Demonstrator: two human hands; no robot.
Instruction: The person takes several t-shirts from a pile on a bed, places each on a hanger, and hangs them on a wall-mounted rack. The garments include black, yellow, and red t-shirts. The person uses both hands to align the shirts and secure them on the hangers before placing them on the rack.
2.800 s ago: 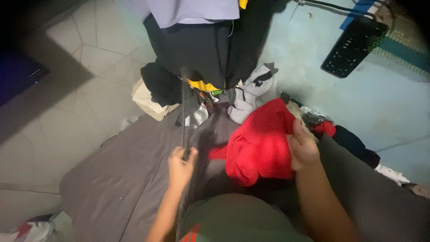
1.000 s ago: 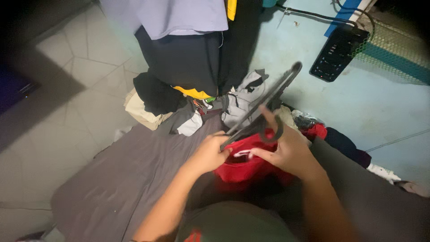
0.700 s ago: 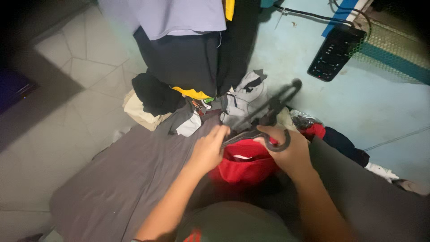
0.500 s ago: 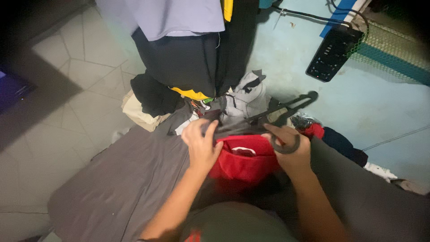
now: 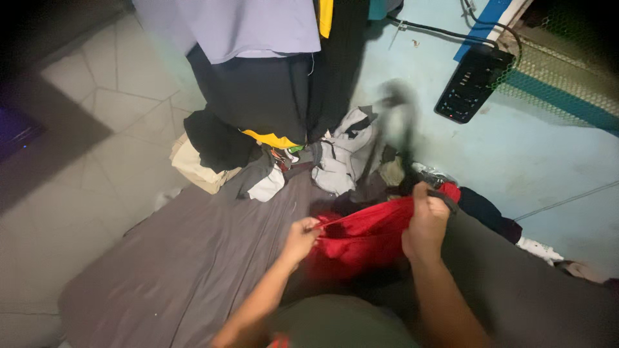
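A red garment is stretched between my two hands over the grey mattress. My left hand pinches its left edge. My right hand is closed on its right side and on the lower part of a dark clothes hanger. The hanger rises from that fist, blurred by motion. How far the hanger sits inside the garment I cannot tell.
A pile of grey, black, beige and yellow clothes lies just beyond my hands. Dark and lavender garments hang above it. A black power strip with a cable is on the teal surface at the upper right. Tiled floor lies left.
The hanger swung from lying slanted across the garment to standing up from my right fist. My left hand let go of the hanger and now pulls the red garment's edge leftwards.
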